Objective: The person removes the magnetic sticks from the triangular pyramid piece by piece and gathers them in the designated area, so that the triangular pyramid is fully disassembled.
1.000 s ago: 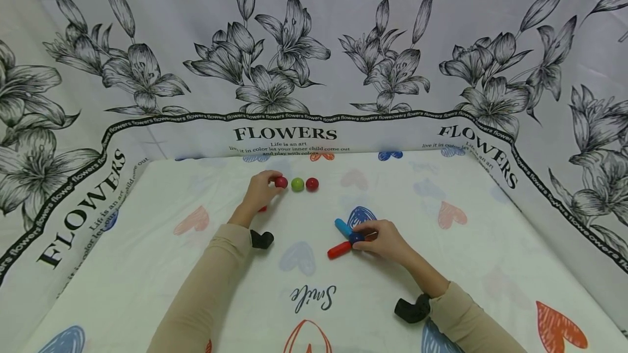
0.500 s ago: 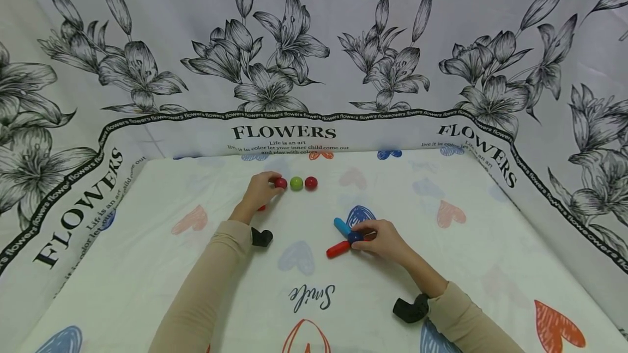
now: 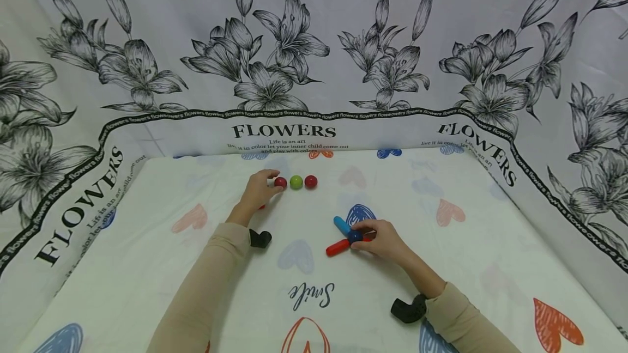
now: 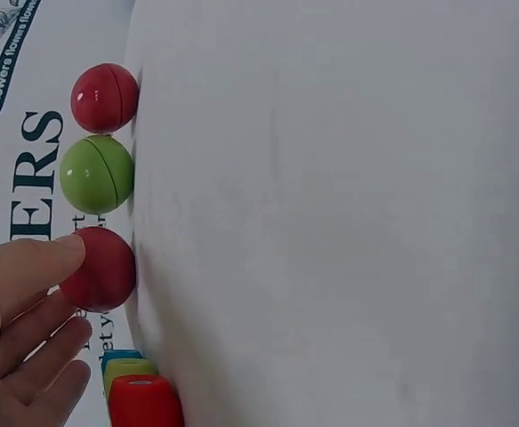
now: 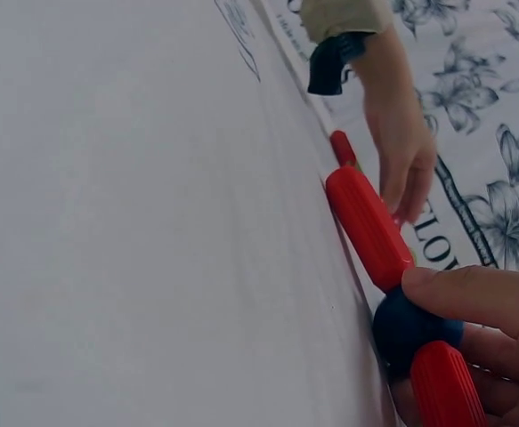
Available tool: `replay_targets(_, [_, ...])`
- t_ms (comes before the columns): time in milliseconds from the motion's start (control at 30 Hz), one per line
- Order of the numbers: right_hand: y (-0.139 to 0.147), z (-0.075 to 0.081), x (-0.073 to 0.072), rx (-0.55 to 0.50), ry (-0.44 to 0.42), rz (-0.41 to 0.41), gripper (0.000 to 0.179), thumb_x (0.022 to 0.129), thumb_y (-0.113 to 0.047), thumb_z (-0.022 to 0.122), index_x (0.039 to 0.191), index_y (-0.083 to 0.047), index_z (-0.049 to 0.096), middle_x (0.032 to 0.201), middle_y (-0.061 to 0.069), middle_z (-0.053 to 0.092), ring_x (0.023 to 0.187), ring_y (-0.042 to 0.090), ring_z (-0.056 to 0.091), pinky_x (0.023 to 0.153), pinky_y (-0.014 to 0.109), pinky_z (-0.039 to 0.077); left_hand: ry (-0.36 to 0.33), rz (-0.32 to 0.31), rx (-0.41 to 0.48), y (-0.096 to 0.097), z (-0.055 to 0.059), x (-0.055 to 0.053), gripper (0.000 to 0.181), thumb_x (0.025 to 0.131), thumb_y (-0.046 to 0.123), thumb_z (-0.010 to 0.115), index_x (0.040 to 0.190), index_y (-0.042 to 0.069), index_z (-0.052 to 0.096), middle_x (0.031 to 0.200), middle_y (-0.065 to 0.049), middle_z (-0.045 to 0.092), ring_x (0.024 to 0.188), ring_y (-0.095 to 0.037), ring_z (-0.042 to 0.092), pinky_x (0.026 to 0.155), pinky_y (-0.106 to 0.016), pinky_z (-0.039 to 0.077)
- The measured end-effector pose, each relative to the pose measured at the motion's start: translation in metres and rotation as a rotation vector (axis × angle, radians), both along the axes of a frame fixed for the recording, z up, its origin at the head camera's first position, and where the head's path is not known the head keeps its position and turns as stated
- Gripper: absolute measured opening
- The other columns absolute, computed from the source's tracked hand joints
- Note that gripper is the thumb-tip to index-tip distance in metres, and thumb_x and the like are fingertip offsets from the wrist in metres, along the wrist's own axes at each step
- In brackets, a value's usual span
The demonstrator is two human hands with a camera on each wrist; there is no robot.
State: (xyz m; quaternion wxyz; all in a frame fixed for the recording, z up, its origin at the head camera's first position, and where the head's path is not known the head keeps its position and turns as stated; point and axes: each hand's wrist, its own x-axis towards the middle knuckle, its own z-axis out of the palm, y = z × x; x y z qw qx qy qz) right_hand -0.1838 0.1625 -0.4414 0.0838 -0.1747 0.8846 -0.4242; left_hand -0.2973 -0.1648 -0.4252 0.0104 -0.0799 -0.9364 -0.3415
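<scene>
My left hand (image 3: 257,190) is at a red ball (image 4: 106,271). In the left wrist view its thumb overlaps the ball's edge and its other fingers lie loosely spread. A green ball (image 3: 296,182) and a second red ball (image 3: 311,181) continue the row to the right. My right hand (image 3: 385,239) pinches a dark blue ball (image 5: 410,331) between thumb and fingers. Joined to this ball are a light blue rod (image 3: 342,225) and a red rod (image 3: 338,248); another red rod (image 5: 448,382) juts out on the hand's side, mostly hidden in the head view.
Beside my left hand lie a red rod (image 4: 143,402), a green rod (image 4: 127,366) and a blue rod (image 4: 119,353), largely hidden in the head view. Black wrist devices (image 3: 409,309) sit at both cuffs. Behind the heart-print tablecloth (image 3: 304,217) rises a flower-print curtain (image 3: 338,70).
The left fingers loosen slightly off the red ball, leaving a small gap above it. My right hand and the joined rods stay nearly still.
</scene>
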Motion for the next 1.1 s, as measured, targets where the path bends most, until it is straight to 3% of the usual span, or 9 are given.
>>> replay_targets(233, [-0.001,-0.002,0.001,-0.001,-0.002,-0.013,0.039,0.079,-0.01,0.077,0.115,-0.001,0.067,0.111,0.022,0.068,0.097,0.031,0.07,0.085,0.039,0.06,0.055,0.036,0.003,0.002,0.007,0.014,0.046,0.089,0.013,0.067,0.132,0.001,0.054,0.134,-0.022,0.057,0.129,-0.037,0.051,0.112,-0.049,0.041])
replay_targets(400, [-0.002,-0.001,0.003,0.002,-0.007,-0.034,0.038,0.079,-0.01,0.077,0.115,-0.002,0.068,0.11,0.021,0.069,0.097,0.03,0.07,0.086,0.039,0.06,0.049,0.07,0.065,0.002,0.012,0.03,0.045,0.09,0.015,0.065,0.132,0.002,0.055,0.136,-0.021,0.056,0.13,-0.036,0.05,0.113,-0.05,0.04])
replay_targets(600, [-0.004,0.001,0.005,0.012,-0.007,-0.054,0.038,0.078,-0.01,0.078,0.114,-0.002,0.068,0.11,0.02,0.069,0.097,0.029,0.07,0.086,0.039,0.06,0.095,0.085,0.095,0.001,0.01,0.051,0.041,0.09,0.014,0.066,0.128,0.001,0.058,0.133,-0.02,0.059,0.125,-0.035,0.055,0.111,-0.048,0.043])
replay_targets(833, [-0.004,0.001,0.006,0.013,0.027,-0.047,0.037,0.079,-0.009,0.078,0.113,0.0,0.068,0.109,0.021,0.069,0.097,0.031,0.07,0.084,0.037,0.06,0.173,0.023,0.171,0.006,0.007,0.082,0.035,0.088,0.01,0.068,0.12,-0.003,0.062,0.119,-0.021,0.068,0.113,-0.036,0.063,0.102,-0.049,0.051])
replay_targets(1100, [-0.005,0.001,0.009,0.017,0.06,-0.003,0.037,0.078,-0.011,0.078,0.113,-0.001,0.069,0.109,0.022,0.069,0.096,0.031,0.069,0.083,0.038,0.061,0.094,-0.075,0.194,0.026,-0.001,0.122,0.03,0.088,0.011,0.069,0.117,0.002,0.065,0.113,-0.013,0.071,0.107,-0.028,0.067,0.101,-0.047,0.052])
